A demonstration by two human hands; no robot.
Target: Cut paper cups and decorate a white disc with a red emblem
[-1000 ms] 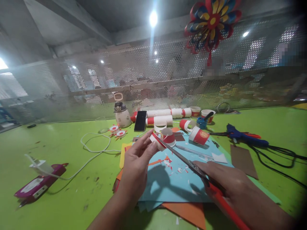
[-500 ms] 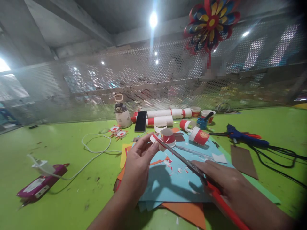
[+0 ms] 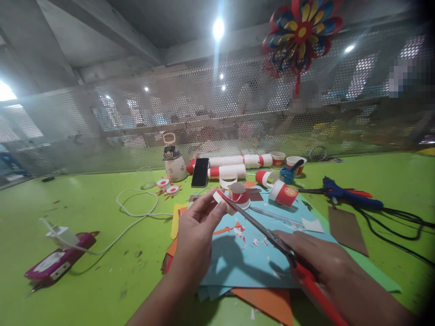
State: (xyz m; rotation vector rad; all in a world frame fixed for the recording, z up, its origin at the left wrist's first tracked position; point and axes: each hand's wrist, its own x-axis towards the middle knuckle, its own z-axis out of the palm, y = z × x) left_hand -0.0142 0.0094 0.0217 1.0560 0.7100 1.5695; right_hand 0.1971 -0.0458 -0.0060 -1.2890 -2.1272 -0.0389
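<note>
Left fingers (image 3: pixel 216 215) are pinching red-white paper (image 3: pixel 218 197); right fingers (image 3: pixel 288 236) are gripping scissors (image 3: pixel 253 221), seemingly cutting; the next snip is requiring steadiness.

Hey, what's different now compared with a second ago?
Very little: the left hand's fingertips and the red-and-white piece they pinch have dipped slightly. Nothing was taken hold of or let go; the right hand still holds the scissors, blades at the piece. The phone, bottle and glue gun stayed put.
</note>
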